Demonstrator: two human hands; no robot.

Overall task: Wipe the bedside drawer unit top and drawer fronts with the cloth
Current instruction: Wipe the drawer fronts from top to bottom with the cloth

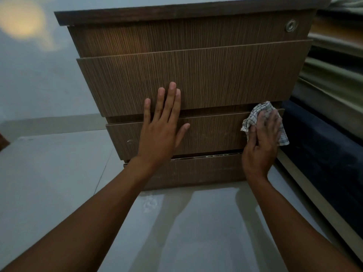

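The brown wood-grain bedside drawer unit point(206, 75) fills the upper middle, seen from low in front, with several stacked drawer fronts. My left hand point(161, 126) lies flat with fingers spread across the seam between two middle drawer fronts. My right hand point(261, 142) presses a crumpled white checked cloth point(255, 116) against the right end of the lower middle drawer front point(214, 134). Part of the cloth is hidden under my palm. The unit's top surface is out of sight; only its front edge point(176, 12) shows.
A round metal lock point(290, 25) sits at the top drawer's right end. A bed with a dark base point(324, 154) and layered bedding stands tight against the unit's right side. Glossy pale floor tiles point(59, 183) spread left and below. A wall lies behind.
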